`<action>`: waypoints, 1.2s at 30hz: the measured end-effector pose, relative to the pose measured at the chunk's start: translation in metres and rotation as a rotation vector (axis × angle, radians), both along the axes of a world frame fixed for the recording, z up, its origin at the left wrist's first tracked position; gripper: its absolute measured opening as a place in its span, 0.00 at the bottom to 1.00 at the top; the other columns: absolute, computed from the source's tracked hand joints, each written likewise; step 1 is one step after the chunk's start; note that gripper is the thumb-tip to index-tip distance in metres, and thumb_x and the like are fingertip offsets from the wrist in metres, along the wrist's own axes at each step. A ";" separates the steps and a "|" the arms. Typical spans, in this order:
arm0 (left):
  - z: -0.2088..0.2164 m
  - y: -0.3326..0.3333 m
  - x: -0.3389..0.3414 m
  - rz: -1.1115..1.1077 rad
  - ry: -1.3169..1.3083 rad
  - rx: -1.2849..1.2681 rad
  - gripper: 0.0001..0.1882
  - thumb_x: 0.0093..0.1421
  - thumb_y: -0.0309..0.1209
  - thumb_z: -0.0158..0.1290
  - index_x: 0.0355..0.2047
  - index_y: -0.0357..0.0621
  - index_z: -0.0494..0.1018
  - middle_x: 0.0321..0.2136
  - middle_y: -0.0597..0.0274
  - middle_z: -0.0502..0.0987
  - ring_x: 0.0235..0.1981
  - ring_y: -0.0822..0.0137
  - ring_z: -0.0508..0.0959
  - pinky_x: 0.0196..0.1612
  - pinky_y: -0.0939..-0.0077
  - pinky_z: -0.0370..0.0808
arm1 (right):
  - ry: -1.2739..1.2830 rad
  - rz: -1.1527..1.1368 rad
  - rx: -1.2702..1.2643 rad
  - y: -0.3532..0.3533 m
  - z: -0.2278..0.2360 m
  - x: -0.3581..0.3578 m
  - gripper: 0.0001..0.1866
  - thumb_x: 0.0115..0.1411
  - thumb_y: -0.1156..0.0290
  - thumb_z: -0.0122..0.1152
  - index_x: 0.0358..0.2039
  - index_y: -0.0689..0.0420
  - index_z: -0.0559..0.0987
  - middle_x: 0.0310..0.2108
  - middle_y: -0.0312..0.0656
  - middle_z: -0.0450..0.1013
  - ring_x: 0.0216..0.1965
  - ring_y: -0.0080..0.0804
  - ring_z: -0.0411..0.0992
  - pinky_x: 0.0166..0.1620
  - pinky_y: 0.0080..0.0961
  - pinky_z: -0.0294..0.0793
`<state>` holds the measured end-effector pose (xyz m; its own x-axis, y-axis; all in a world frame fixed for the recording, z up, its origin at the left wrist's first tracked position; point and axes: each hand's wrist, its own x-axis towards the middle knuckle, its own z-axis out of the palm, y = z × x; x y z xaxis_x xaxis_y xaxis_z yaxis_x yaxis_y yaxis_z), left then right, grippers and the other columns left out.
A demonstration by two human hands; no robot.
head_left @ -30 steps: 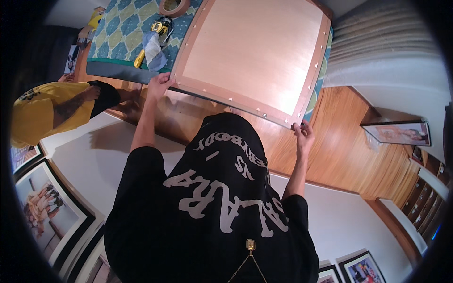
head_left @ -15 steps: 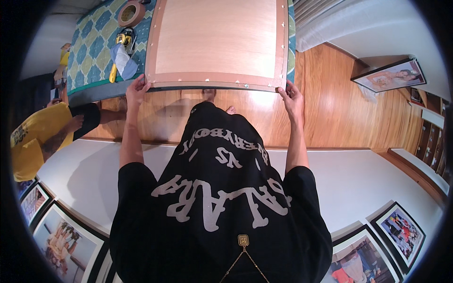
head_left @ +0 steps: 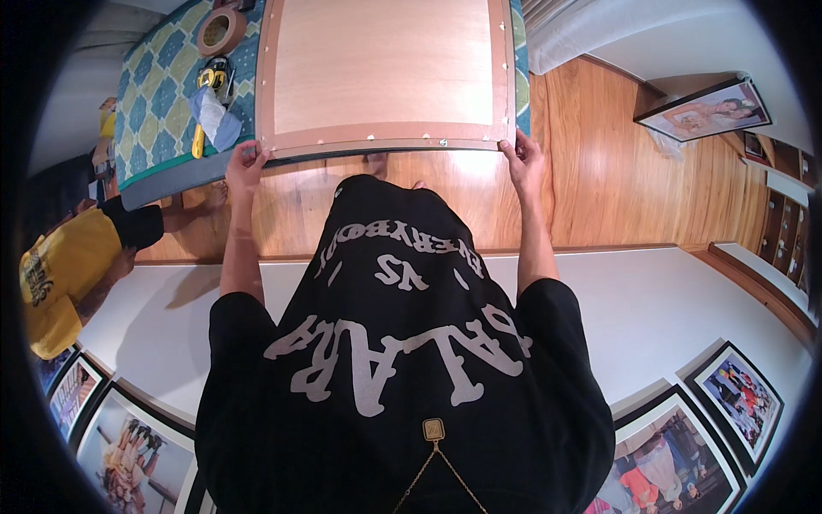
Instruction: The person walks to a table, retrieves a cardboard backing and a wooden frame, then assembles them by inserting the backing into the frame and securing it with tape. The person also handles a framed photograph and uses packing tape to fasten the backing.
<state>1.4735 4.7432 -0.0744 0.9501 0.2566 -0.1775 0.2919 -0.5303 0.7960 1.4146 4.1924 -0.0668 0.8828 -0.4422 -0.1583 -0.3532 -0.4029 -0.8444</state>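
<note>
A large picture frame (head_left: 385, 68) lies with its back up, showing a pale wooden backing board bordered by tan tape and small whitish tabs. Its near edge reaches slightly past the bed's edge. My left hand (head_left: 246, 163) is closed on the near left corner, fingers curled. At the near right corner, my right hand (head_left: 523, 161) pinches the edge, thumb toward the board. The underside of the frame and some fingertips are hidden.
On the patterned bed cover (head_left: 163, 77) left of the frame lie a roll of tan tape (head_left: 205, 43), a yellow-and-black tape measure (head_left: 214, 79), a cloth (head_left: 216, 122) and a yellow-handled tool (head_left: 198, 141). A person in a yellow shirt (head_left: 68, 265) is at left. Framed photos (head_left: 715, 107) stand around.
The frame and bed sit slightly higher and further left in view. Both my hands stay at the frame's corners. The person in yellow has shifted, with an arm lowered.
</note>
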 end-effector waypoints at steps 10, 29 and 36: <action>0.013 0.011 0.030 0.125 0.369 -0.125 0.20 0.42 0.27 0.66 0.36 0.39 0.73 0.26 0.61 0.78 0.25 0.72 0.77 0.24 0.81 0.73 | 0.148 -0.085 0.283 0.001 0.027 0.014 0.23 0.45 0.76 0.69 0.43 0.70 0.77 0.30 0.45 0.78 0.29 0.26 0.75 0.36 0.21 0.73; 0.030 0.002 0.032 0.086 0.398 -0.204 0.20 0.46 0.24 0.64 0.39 0.35 0.71 0.27 0.55 0.80 0.27 0.69 0.80 0.25 0.82 0.75 | 0.143 -0.128 0.364 -0.007 0.011 0.010 0.25 0.45 0.73 0.71 0.43 0.69 0.76 0.28 0.40 0.76 0.27 0.22 0.71 0.32 0.18 0.68; 0.040 -0.002 0.027 0.071 0.374 -0.280 0.18 0.49 0.23 0.62 0.40 0.35 0.71 0.30 0.57 0.80 0.29 0.71 0.80 0.27 0.85 0.74 | 0.219 -0.191 0.429 0.006 0.028 0.004 0.27 0.52 0.66 0.68 0.50 0.64 0.73 0.28 0.43 0.76 0.27 0.24 0.74 0.28 0.19 0.70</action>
